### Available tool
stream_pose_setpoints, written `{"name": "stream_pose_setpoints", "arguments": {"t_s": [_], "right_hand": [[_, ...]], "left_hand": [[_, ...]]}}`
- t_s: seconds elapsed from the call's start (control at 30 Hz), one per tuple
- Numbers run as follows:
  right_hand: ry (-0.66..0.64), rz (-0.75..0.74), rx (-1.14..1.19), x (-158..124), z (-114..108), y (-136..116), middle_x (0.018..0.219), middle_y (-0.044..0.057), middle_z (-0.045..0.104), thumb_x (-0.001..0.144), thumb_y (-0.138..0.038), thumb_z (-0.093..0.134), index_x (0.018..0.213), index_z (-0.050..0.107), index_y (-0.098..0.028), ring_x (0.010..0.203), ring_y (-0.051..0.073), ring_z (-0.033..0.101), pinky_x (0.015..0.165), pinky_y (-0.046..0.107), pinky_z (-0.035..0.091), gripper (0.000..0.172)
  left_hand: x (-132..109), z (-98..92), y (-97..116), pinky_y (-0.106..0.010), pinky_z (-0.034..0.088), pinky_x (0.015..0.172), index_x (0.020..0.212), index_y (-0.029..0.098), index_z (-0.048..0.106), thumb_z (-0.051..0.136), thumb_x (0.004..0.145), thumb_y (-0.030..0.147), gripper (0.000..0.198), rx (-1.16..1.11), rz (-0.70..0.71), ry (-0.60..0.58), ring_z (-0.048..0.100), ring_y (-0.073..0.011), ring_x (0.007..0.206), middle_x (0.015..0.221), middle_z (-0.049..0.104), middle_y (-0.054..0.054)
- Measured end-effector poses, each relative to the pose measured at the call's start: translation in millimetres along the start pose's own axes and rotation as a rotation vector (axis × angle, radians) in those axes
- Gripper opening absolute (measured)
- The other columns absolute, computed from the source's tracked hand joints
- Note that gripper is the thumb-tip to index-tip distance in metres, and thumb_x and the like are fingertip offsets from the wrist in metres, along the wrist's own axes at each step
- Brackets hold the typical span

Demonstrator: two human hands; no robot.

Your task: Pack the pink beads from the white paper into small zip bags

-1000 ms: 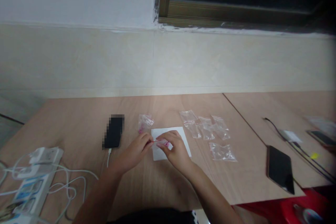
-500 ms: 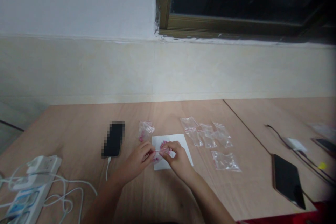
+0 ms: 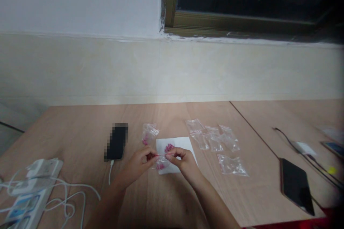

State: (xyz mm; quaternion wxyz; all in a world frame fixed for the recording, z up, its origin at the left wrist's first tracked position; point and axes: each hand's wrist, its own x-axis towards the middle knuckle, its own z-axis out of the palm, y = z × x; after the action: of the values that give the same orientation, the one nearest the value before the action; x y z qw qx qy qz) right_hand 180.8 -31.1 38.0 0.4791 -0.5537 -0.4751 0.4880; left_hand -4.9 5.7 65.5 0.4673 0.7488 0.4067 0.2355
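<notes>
At the far left, a power strip lies on the table, and white cables make loops beside it. To the right of these is a black phone, partly covered by a blur of squares; a white plug is at its near end. Next comes a clear bag with some pink beads in its lower part; it lies flat, just beyond the left hand.

The left hand pinches one end of the red edge of a small bag between thumb and fingers. This small bag is between both hands, above the white paper, and pink beads show in its lower part. Behind it, a pile of beads is on the paper. The right hand pinches the other end of the same edge, also with a narrow grip.

Further right, several flat bags overlap each other, and one single bag lies nearer, apart from them. Then a dark phone rests near the table seam, and behind it is a black cable. At the right edge there is one more phone, only partly visible.
</notes>
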Motion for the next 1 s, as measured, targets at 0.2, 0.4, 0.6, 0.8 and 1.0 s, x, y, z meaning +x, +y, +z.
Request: {"name": "stream_pose_setpoints", "arguments": {"t_s": [0.2,0.4,0.6,0.8,1.0], "right_hand": [[0.027,-0.081,-0.011,-5.3,12.2,-4.4,0.056,-0.001,0.057,0.067,-0.036,0.066,0.055,0.059,-0.018,0.057,0.014,0.05,0.06,0.028,0.039,0.023],[-0.025,0.001,0.046,-2.5,16.3,-1.8,0.06,0.0,0.063,0.064,-0.039,0.07,0.066,0.067,-0.02,0.057,0.013,0.052,0.059,0.029,0.04,0.02],[0.021,0.024,0.181,-1.3,11.5,0.4,0.057,-0.001,0.058,0.06,-0.04,0.073,0.055,0.061,-0.019,0.056,0.013,0.051,0.057,0.027,0.041,0.025],[0.029,0.071,0.204,-0.6,13.1,-1.9,0.053,-0.002,0.057,0.056,-0.041,0.075,0.052,0.059,-0.019,0.052,0.012,0.049,0.055,0.027,0.039,0.027],[-0.075,0.075,0.202,-4.1,8.6,4.9,0.059,0.0,0.064,0.061,-0.044,0.071,0.064,0.067,-0.02,0.056,0.014,0.055,0.059,0.03,0.043,0.024]], "left_hand": [[-3.6,1.1,-0.3,-0.023,0.039,0.064,0.075,0.017,0.061,0.052,0.083,0.033,0.02,0.024,0.007,-0.04,0.051,-0.0137,0.07,0.072,0.057,0.0],[-1.8,0.0,8.0,-0.024,0.04,0.068,0.072,0.017,0.061,0.05,0.083,0.03,0.02,0.02,0.041,-0.005,0.053,-0.015,0.074,0.073,0.058,-0.001],[-3.2,-5.6,-5.3,-0.024,0.042,0.066,0.08,0.017,0.065,0.054,0.08,0.034,0.021,-0.046,-0.07,0.005,0.056,-0.0153,0.073,0.074,0.063,-0.001],[-7.5,-7.1,-17.2,-0.027,0.045,0.071,0.082,0.017,0.065,0.058,0.078,0.034,0.02,-0.237,-0.173,0.047,0.06,-0.0169,0.077,0.08,0.067,-0.002],[-13.0,-10.1,-25.6,-0.029,0.047,0.073,0.08,0.017,0.065,0.058,0.076,0.039,0.023,-0.241,-0.263,0.055,0.062,-0.019,0.079,0.08,0.069,-0.002]]}}
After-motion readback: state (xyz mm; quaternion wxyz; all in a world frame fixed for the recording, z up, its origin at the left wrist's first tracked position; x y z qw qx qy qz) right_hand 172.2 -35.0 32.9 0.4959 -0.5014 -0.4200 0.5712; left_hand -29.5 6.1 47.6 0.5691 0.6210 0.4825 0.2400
